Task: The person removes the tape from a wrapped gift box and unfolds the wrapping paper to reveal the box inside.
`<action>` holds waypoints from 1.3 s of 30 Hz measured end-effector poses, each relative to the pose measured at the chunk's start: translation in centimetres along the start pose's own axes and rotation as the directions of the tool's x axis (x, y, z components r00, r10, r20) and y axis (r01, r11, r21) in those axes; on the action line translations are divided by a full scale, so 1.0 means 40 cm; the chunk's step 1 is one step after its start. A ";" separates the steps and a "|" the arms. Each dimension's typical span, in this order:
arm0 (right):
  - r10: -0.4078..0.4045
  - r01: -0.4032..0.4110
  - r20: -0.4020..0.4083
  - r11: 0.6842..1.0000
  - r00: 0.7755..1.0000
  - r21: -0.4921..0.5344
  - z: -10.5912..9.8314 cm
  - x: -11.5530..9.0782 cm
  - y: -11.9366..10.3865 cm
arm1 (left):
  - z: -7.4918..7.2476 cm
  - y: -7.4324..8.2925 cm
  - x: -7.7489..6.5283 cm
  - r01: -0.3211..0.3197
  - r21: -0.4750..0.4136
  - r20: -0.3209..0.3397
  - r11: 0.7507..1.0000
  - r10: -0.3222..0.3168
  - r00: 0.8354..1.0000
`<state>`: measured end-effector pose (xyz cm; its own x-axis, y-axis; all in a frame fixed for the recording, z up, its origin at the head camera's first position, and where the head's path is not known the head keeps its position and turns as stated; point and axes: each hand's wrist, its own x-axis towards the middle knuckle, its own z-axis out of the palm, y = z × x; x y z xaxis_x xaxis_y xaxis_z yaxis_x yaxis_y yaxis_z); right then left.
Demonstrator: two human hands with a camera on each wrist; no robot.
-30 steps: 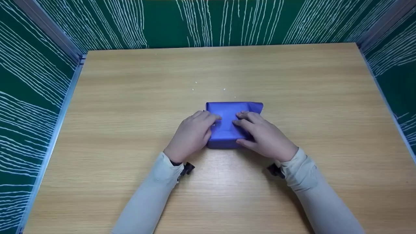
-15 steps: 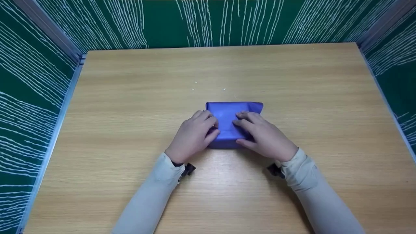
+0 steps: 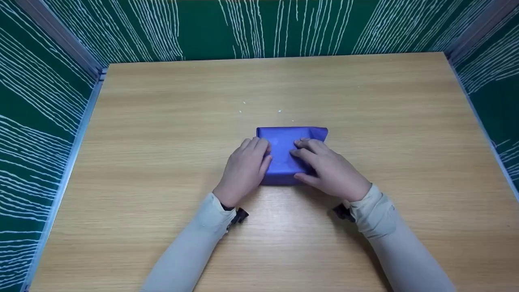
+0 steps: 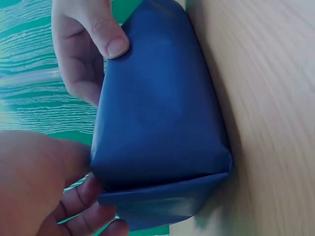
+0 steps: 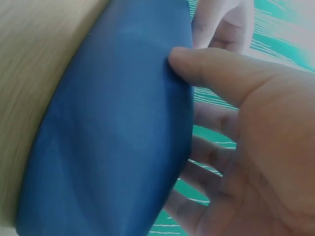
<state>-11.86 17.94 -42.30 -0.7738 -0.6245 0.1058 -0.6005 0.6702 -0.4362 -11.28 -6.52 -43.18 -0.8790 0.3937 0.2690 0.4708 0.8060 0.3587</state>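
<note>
A small box-shaped package in blue paper lies on the wooden table between both hands. At its left end my left hand curls its fingers around the edge, thumb along the top. The left wrist view shows those fingers at a folded paper flap standing slightly off the package's end. My right hand rests over the right part of the package, fingers spread across the top. Its thumb presses the near top edge in the right wrist view. Paper sticks out at the far right corner.
The table has several tiny white specks beyond the package. Green panels with white streaks stand along its back and both sides. A small black camera sits at each wrist.
My left index finger has drawn back from the package's top and curled at its left end. The left wrist has shifted slightly right. The right hand and package look still.
</note>
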 end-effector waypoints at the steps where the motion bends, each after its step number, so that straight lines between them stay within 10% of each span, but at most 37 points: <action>1: -0.001 0.001 -0.002 1.000 1.000 -0.001 0.001 0.000 0.001 | -0.001 0.000 0.001 0.006 -0.004 -0.001 1.000 -0.006 1.000; 39: 0.016 -0.016 0.013 1.000 1.000 -0.007 0.001 0.000 0.002 | -0.017 -0.007 -0.004 -0.029 -0.018 -0.010 0.999 0.029 1.000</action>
<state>-11.90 17.99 -42.38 -0.7805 -0.6191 0.0873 -0.5898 0.6827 -0.4315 -11.24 -7.11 -42.74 -0.8641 0.4125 0.2883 0.4976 0.7863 0.3663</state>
